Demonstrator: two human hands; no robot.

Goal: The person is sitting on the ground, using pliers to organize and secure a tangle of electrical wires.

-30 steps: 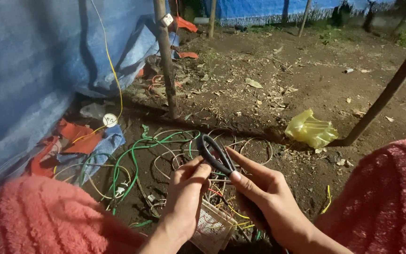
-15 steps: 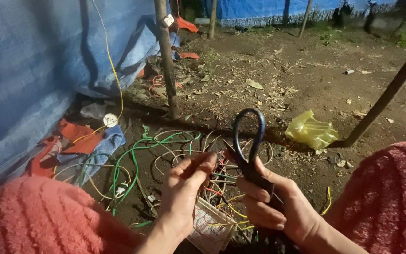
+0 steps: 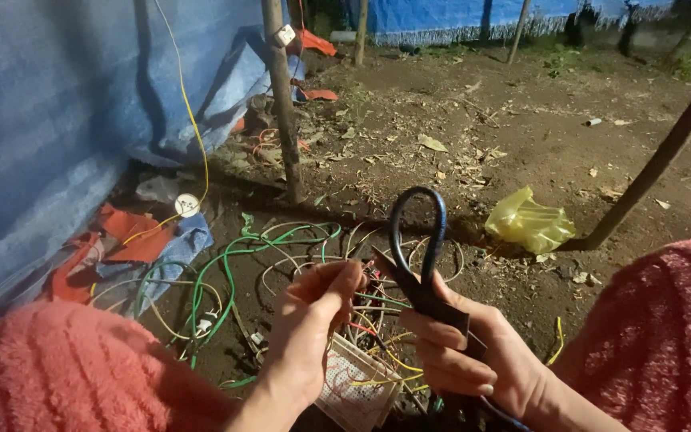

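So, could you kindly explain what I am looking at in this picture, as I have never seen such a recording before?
There is no machine here: a camera worn on a person's head looks down at their own two bare hands, with knees in fuzzy pink fabric at either side. The right hand grips a doubled loop of black cable. The left hand pinches near its end. Below, on the dirt ground, lie tangled green and white wires and a white breadboard. A yellow plastic bag and a blue tarp are nearby.
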